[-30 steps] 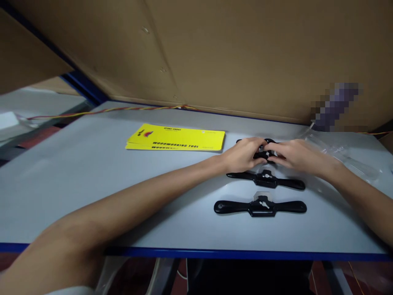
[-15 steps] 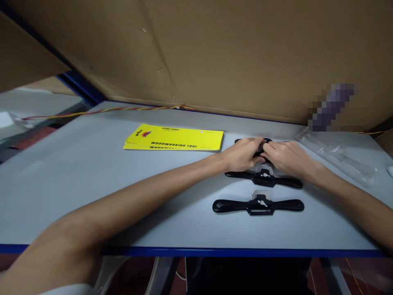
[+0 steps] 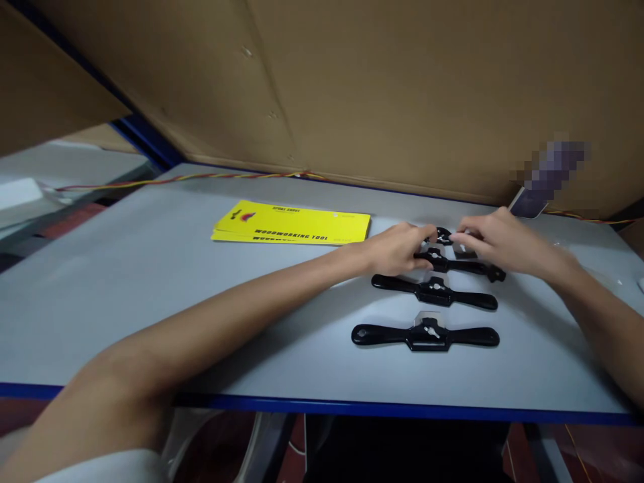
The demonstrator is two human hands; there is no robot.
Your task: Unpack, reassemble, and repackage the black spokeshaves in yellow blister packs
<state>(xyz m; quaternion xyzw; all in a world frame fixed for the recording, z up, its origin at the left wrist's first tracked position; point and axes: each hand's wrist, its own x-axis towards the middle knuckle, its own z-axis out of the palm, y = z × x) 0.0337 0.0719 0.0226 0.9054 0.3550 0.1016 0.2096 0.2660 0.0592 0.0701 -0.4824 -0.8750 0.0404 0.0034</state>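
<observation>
My left hand [image 3: 400, 248] reaches in from the left, its fingers curled round the left end of a black spokeshave [image 3: 470, 267]. My right hand [image 3: 508, 238] is just to the right of it, fingers bent in a pinch. A small grey metal plate [image 3: 463, 251] shows under the right thumb; whatever is between those fingertips is unclear. Beyond the held tool, a black rounded part [image 3: 443, 235] is partly covered by the hands. Nearer to me lie two more spokeshaves, a middle one [image 3: 435, 292] and a front one [image 3: 427, 335], each with a silver wing screw.
Yellow cards [image 3: 302, 225] printed "WOODWORKING TOOL" lie stacked on the grey table [image 3: 241, 315], left of my hands. Clear plastic [image 3: 601, 276] lies behind my right forearm. A cardboard wall [image 3: 382, 87] rises along the back, with a red-yellow wire [image 3: 216, 176] at its foot.
My right hand has drawn away to the right from my left hand, uncovering more of the spokeshave between them. My left hand stays nearly in place. The view has shifted slightly.
</observation>
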